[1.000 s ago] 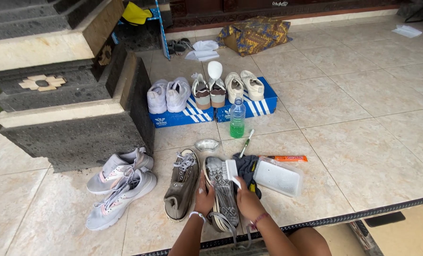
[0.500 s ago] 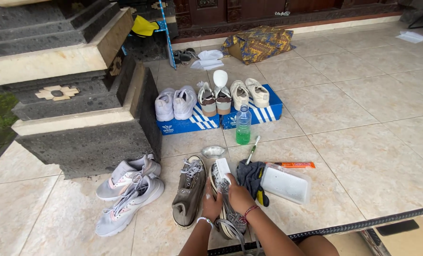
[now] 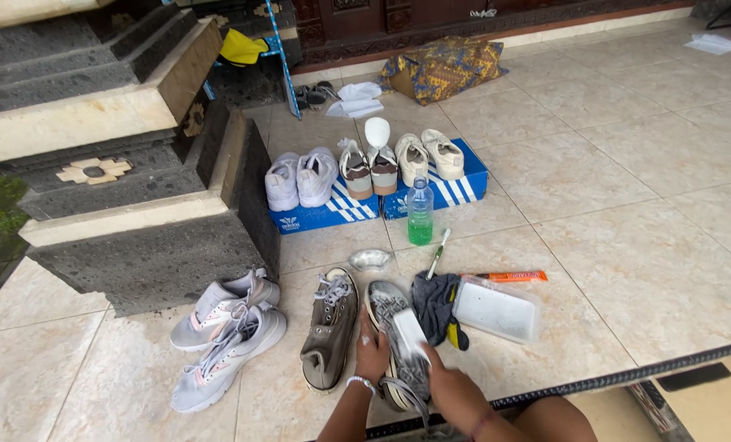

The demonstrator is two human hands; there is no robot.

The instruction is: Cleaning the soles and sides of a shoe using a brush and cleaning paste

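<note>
Near the bottom edge, the left hand [image 3: 372, 354] steadies an upturned grey shoe [image 3: 398, 344] on the tiles while the right hand [image 3: 447, 383], fingers closed, presses a white sponge [image 3: 409, 334] onto its still-grimy sole; its mate [image 3: 330, 331] waits alongside.

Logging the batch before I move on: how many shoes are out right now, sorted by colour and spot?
White or pale shoes on the blue boxes: 6
Light grey sneakers by the stone steps: 2
Dark grey-brown shoe standing on the tiles: 1
Shoe turned sole-up, steadied by the left hand while the right hand presses a white block on it: 1
Total: 10
</note>
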